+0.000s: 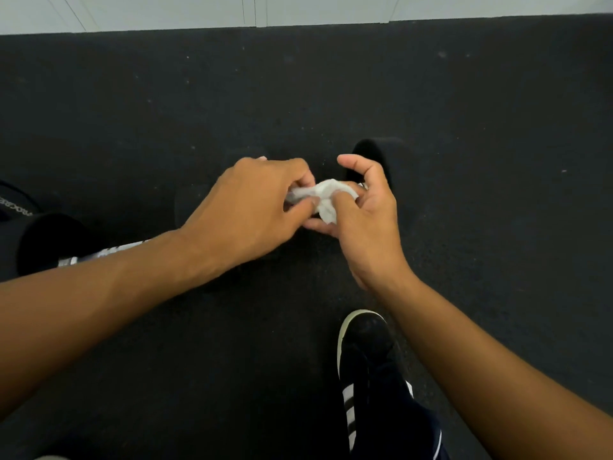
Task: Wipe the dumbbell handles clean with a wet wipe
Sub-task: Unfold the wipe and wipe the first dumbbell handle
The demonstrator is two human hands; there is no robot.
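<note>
Wet wipe (326, 197) bunched between both my hands, above the black floor (464, 127). Left hand (252, 207) grip pinches one end, right hand (365, 210) grip pinches the other. Dumbbell (368, 157) under my hands, mostly hidden. Second dumbbell (49, 240) at left, chrome handle (109, 252) showing. My shoe (365, 353) below.

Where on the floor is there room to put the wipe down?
The dark floor is bare between the hands and the white wall, and also to the right of the right hand. It is crowded at the left, by the dumbbell, and under both hands, where a second dumbbell lies.
</note>
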